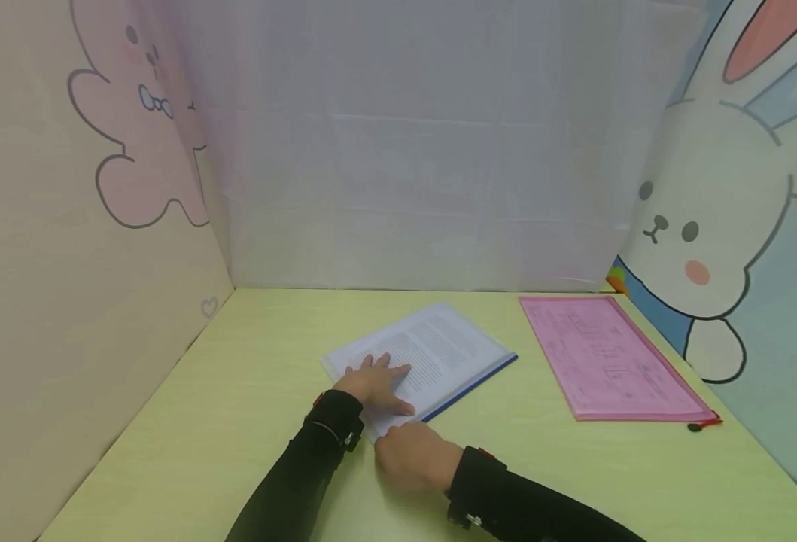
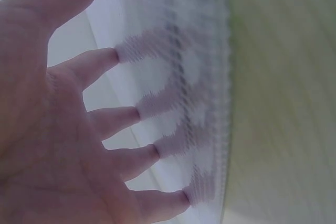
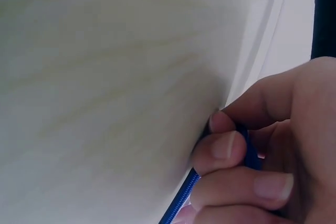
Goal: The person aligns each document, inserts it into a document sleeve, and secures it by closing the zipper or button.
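Observation:
A clear document pouch [image 1: 442, 346] with a blue zipper edge [image 1: 473, 384] and printed pages inside lies slanted on the pale green table [image 1: 235, 421]. My left hand [image 1: 374, 380] lies flat on its near left part, and the left wrist view shows the left hand [image 2: 68, 129] with fingers spread, pressing the printed sheet [image 2: 173, 77]. Just in front of it, my right hand [image 1: 415, 452] is at the pouch's near corner. In the right wrist view the right hand [image 3: 226, 135] has curled fingers pinching the blue zipper [image 3: 181, 198] against the table [image 3: 105, 77].
A pink zip pouch [image 1: 608, 361] with papers lies at the right, its black and red pull [image 1: 699, 425] at the near corner. Cartoon panels wall in the table on the left [image 1: 66, 301], back [image 1: 425, 188] and right [image 1: 743, 226].

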Tool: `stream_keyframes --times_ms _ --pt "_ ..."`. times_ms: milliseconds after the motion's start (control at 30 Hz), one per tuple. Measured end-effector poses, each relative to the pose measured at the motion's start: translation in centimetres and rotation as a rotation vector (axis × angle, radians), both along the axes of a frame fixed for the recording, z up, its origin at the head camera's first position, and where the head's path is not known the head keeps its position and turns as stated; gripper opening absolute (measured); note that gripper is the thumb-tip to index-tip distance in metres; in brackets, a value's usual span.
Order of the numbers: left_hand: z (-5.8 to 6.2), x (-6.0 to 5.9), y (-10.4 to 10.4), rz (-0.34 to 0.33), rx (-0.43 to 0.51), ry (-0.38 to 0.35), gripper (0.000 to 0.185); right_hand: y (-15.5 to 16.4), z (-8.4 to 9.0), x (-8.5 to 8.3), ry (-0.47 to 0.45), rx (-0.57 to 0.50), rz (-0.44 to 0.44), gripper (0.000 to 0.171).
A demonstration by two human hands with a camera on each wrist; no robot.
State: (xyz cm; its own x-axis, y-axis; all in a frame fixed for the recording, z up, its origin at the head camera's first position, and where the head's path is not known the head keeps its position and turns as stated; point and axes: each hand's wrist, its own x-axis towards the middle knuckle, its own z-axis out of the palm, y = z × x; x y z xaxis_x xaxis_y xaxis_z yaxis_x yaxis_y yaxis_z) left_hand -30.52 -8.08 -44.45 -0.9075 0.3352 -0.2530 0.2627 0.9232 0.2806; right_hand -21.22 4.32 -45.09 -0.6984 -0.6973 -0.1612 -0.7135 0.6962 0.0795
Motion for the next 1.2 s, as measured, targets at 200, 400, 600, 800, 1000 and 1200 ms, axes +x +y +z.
stream_keyframes --times_ms 200,400,600,800,1000,1200 --pt "-0.2 -0.3 0.0 0.008 0.021 -0.014 0.087 0.4 0.2 -0.5 -0.102 -0.057 -0.027 0.015" --pt "-0.7 -0.7 0.0 0.001 0.022 -0.014 0.088 0.9 0.6 -0.9 -0.086 -0.110 -0.056 0.025" --pt "-0.6 -0.7 0.3 0.028 0.028 -0.028 0.079 0.9 0.9 -0.9 0.134 -0.121 -0.090 0.034" --pt "-0.5 -0.5 0.4 0.032 0.021 -0.032 0.069 0.5 0.8 -0.6 0.251 -0.132 -0.143 0.047" --pt "-0.2 -0.2 0.4 0.033 0.019 -0.038 0.076 0.5 0.5 -0.2 0.234 -0.128 -0.170 0.050" --pt "0.4 0.2 0.4 0.040 -0.009 -0.015 0.078 1.2 0.6 -0.1 0.215 -0.167 -0.150 0.041"
